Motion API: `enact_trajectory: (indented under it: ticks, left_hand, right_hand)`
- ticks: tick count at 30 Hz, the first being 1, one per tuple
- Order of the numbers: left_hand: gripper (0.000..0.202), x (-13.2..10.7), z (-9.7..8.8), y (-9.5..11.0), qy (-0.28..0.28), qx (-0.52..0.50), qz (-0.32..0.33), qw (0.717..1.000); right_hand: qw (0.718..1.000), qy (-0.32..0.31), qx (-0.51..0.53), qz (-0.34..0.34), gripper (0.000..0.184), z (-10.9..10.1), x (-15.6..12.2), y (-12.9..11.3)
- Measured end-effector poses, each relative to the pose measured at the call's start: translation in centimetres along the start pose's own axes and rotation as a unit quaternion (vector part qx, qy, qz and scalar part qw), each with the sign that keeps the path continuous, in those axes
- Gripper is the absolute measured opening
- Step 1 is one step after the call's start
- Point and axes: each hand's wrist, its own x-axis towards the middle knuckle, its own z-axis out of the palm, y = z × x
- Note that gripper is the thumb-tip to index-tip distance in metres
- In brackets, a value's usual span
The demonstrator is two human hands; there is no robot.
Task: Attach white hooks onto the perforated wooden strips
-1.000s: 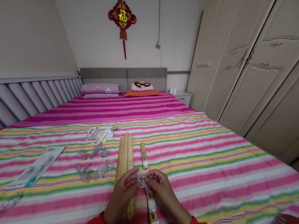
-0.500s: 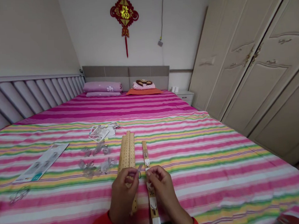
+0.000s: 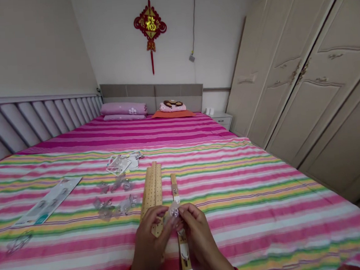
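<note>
A small clear hook (image 3: 174, 212) is pinched between the fingertips of the left hand (image 3: 152, 239) and the right hand (image 3: 197, 234), both closed on it just above the striped bed cover (image 3: 264, 195). Directly beneath the grip a narrow wooden strip (image 3: 181, 242) is laid lengthwise, with hooks already seen fixed along it; it runs from beyond the fingers back under the right hand. Just left of the grip, partly covered by the left hand, a wider pair of perforated wooden strips (image 3: 152, 188) is laid side by side. Further left of the grip, loose clear hooks (image 3: 115, 203) are scattered on the cover, with a pile of clear packets (image 3: 120, 163) beyond them and a flat printed card (image 3: 47, 201) well off to the left. Red sleeves are seen at both wrists.
</note>
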Motion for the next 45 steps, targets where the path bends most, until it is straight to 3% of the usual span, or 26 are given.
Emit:
enact_trajectory:
  ticks: [3, 5, 11, 16, 20, 23, 28, 33, 37, 42, 45]
  left_hand:
    - [0.034, 0.5, -0.3, -0.3, -0.040, -0.137, -0.148, 0.979]
    - [0.034, 0.7, -0.3, -0.6, -0.071, -0.195, -0.206, 0.956]
    - [0.031, 0.4, -0.2, -0.7, -0.082, -0.266, -0.268, 0.923]
    - [0.028, 0.1, -0.5, 0.1, -0.079, -0.380, -0.336, 0.858]
    - [0.028, 0.0, -0.5, 0.1, -0.073, -0.424, -0.352, 0.831]
    - [0.026, -0.2, -0.6, -0.1, -0.074, -0.426, -0.349, 0.831]
    - [0.024, -0.7, -0.8, -0.3, -0.079, -0.404, -0.352, 0.841]
    - [0.021, -1.2, -0.6, -0.7, -0.126, -0.387, -0.343, 0.847]
    - [0.029, -1.4, -0.4, -0.7, -0.129, -0.391, -0.343, 0.844]
    - [0.062, -1.2, -0.5, -0.8, -0.122, -0.360, -0.271, 0.884]
    - [0.046, -0.8, -0.4, -1.0, -0.084, -0.324, -0.255, 0.907]
  right_hand:
    - [1.000, 0.002, -0.008, 0.014, 0.023, 0.0, 0.0, 0.0]
    - [1.000, 0.003, -0.011, 0.013, 0.024, -0.1, 0.0, -0.1]
    - [0.999, -0.043, -0.021, 0.010, 0.026, -0.4, 0.1, -0.5]
    - [0.999, -0.024, -0.030, 0.012, 0.024, -0.8, 0.0, -0.6]
    - [0.996, -0.071, -0.036, 0.032, 0.033, -0.4, -0.6, -0.7]
    - [0.996, -0.088, -0.007, 0.029, 0.032, -0.1, -0.8, -1.0]
    - [0.999, -0.046, 0.009, 0.025, 0.027, -0.1, -0.5, -2.1]
    - [0.998, -0.051, 0.025, 0.029, 0.025, 0.5, -0.5, -3.6]
    - [0.999, -0.027, 0.016, 0.031, 0.022, 0.8, -0.3, -3.3]
    - [0.997, 0.042, 0.029, 0.057, 0.024, 0.1, 0.0, -2.0]
    - [0.994, 0.041, 0.054, 0.088, 0.026, 0.0, -0.2, -1.5]
